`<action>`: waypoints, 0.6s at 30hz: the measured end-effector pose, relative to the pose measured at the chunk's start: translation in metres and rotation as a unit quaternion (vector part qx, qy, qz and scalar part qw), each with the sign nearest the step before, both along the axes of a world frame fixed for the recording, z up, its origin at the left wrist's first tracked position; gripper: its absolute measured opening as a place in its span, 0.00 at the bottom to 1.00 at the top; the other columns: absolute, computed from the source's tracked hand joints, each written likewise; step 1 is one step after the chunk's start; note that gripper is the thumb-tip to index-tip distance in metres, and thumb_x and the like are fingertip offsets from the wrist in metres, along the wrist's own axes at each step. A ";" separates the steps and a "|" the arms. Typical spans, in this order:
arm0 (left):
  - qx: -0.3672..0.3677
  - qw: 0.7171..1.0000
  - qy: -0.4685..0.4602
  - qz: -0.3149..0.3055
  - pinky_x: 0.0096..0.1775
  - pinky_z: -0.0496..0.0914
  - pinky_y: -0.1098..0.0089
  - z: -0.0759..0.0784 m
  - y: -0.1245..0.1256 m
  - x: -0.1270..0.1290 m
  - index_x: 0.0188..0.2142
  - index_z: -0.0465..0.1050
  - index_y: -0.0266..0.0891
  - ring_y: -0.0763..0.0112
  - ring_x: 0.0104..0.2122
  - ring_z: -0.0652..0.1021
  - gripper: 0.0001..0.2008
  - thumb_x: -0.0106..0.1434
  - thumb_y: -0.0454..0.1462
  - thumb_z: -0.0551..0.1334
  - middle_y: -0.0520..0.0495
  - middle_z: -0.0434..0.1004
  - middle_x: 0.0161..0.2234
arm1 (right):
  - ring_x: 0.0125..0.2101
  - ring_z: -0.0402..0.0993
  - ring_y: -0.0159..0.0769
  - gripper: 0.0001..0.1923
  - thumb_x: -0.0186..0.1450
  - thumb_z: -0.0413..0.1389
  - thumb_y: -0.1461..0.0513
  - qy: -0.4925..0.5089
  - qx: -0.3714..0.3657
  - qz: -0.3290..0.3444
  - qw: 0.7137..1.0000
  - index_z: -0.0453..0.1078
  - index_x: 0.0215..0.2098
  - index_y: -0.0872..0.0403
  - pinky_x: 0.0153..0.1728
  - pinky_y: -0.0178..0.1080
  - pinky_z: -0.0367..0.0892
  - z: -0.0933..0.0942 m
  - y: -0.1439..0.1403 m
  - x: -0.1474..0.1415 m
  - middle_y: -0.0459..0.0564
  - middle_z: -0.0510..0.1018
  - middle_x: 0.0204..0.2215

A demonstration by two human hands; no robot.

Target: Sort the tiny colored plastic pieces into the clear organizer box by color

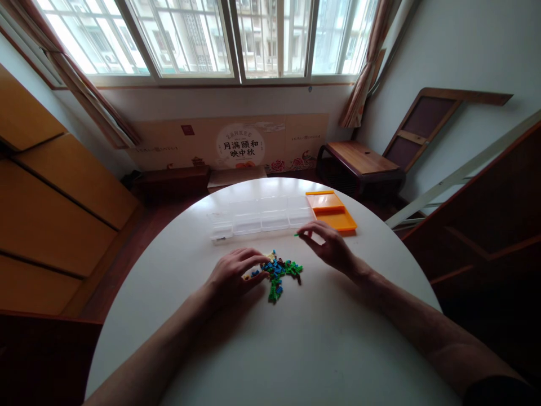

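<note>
A pile of small building bricks (276,270), mostly green and blue with some cream and brown, lies in the middle of the white round table. My left hand (237,269) rests at the pile's left edge, fingers apart and curved around a few blue and tan pieces. Whether its fingertips touch any brick is hard to see. Above the table, right of the pile, my right hand (324,243) pinches a small green brick (297,234) between thumb and forefinger. Beyond it stands a clear plastic compartment box (262,223), and beside that an orange tray (347,226).
The white table (313,344) has a curved edge all round. Past its far right side stands a low wooden stool (363,158). A printed cardboard panel (169,138) leans under the window, and wooden cabinets (54,208) stand at the left.
</note>
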State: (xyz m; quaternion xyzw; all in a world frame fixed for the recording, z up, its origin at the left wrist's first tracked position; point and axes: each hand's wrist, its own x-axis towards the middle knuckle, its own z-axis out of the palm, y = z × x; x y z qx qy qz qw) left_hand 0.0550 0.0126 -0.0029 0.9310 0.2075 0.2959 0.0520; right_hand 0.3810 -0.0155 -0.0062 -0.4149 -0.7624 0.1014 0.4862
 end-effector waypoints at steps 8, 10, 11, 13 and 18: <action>-0.009 1.000 0.007 -0.003 0.44 0.80 0.67 -0.002 0.001 -0.001 0.52 0.81 0.44 0.65 0.42 0.85 0.09 0.75 0.41 0.67 0.44 0.86 0.46 | 0.37 0.77 0.46 0.06 0.70 0.61 0.59 -0.061 -0.046 -0.240 0.968 0.81 0.40 0.51 0.45 0.50 0.75 -0.019 0.035 0.077 0.52 0.85 0.36; -0.012 1.000 0.007 -0.006 0.44 0.80 0.67 -0.001 0.001 0.000 0.51 0.82 0.44 0.66 0.41 0.85 0.09 0.75 0.41 0.67 0.44 0.86 0.46 | 0.38 0.78 0.46 0.08 0.69 0.60 0.60 -0.066 -0.064 -0.254 0.963 0.82 0.42 0.51 0.46 0.50 0.75 -0.025 0.037 0.081 0.52 0.85 0.37; -0.012 1.000 0.007 -0.007 0.43 0.80 0.67 -0.001 0.000 0.000 0.51 0.82 0.44 0.66 0.41 0.85 0.08 0.75 0.41 0.67 0.44 0.86 0.45 | 0.38 0.78 0.47 0.09 0.69 0.60 0.60 -0.067 -0.069 -0.256 0.962 0.82 0.43 0.51 0.47 0.50 0.75 -0.027 0.037 0.082 0.52 0.86 0.37; -0.010 1.000 0.010 -0.010 0.43 0.80 0.67 0.000 0.000 0.000 0.50 0.83 0.44 0.66 0.40 0.84 0.08 0.75 0.41 0.67 0.44 0.86 0.45 | 0.40 0.79 0.47 0.10 0.70 0.58 0.60 -0.064 -0.069 -0.255 0.962 0.82 0.44 0.51 0.48 0.51 0.74 -0.028 0.037 0.080 0.52 0.86 0.38; -0.008 1.000 0.009 -0.012 0.43 0.80 0.67 0.002 0.000 0.001 0.49 0.84 0.44 0.67 0.39 0.84 0.08 0.75 0.41 0.66 0.44 0.85 0.43 | 0.40 0.77 0.47 0.09 0.73 0.55 0.63 -0.057 -0.024 -0.196 0.979 0.78 0.40 0.51 0.49 0.51 0.73 -0.018 0.028 0.063 0.53 0.85 0.39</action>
